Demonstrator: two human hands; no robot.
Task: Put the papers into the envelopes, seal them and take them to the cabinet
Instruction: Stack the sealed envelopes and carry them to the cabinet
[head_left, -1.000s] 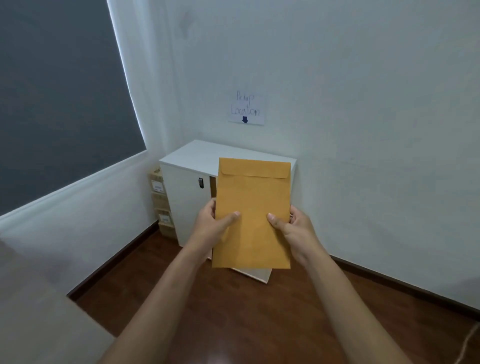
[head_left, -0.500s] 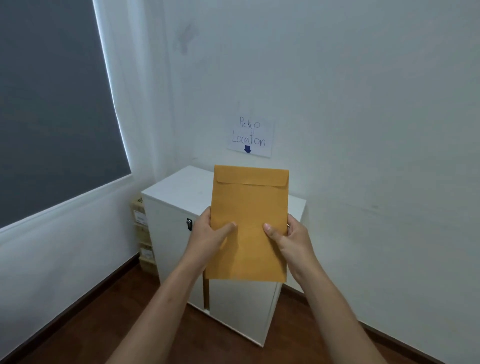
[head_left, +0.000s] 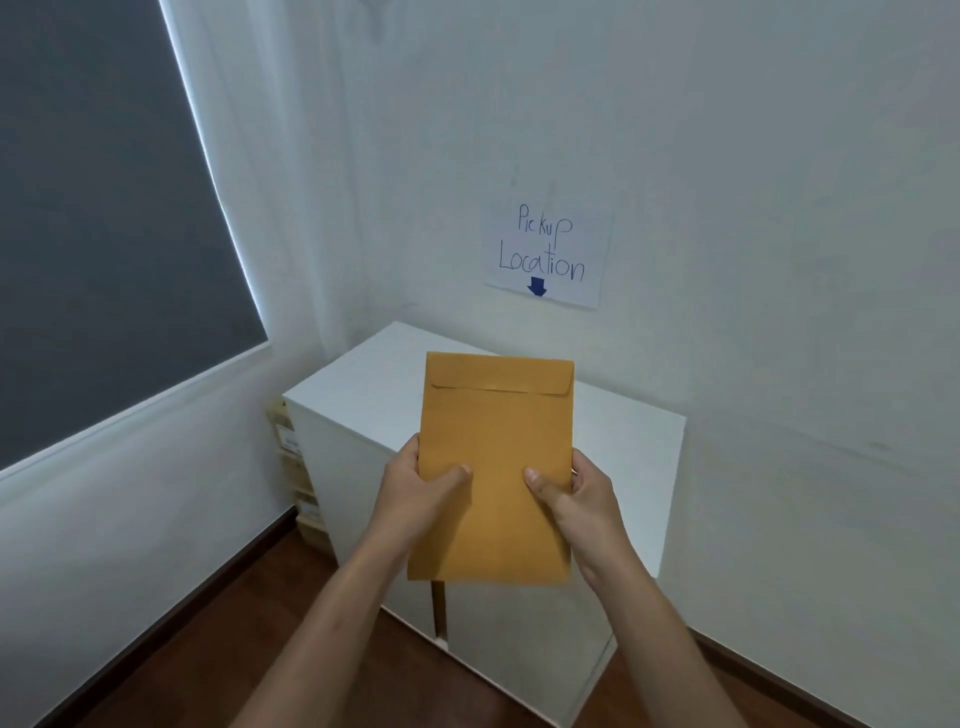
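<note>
The step in hand looks to be the last one, setting the sealed envelope (head_left: 496, 467) down on the cabinet (head_left: 374, 384), which stands in the corner right below the hands. The left hand (head_left: 415, 488) and the right hand (head_left: 576, 493) each pinch a side edge of the envelope, thumb on the front and fingers (head_left: 575, 470) curled behind, holding it upright above the cabinet's white top with the flap folded down at its upper end. To do it well, lower it flat onto the bare top under the paper sign (head_left: 548, 257) reading "Pickup Location", keep both grips level so it does not bend, and let go only once it lies fully on the surface, clear of the edges. Counted: one envelope, one cabinet, one sign, two hands; a few cardboard boxes (head_left: 293, 467) are stacked beside the cabinet, their number unclear.
</note>
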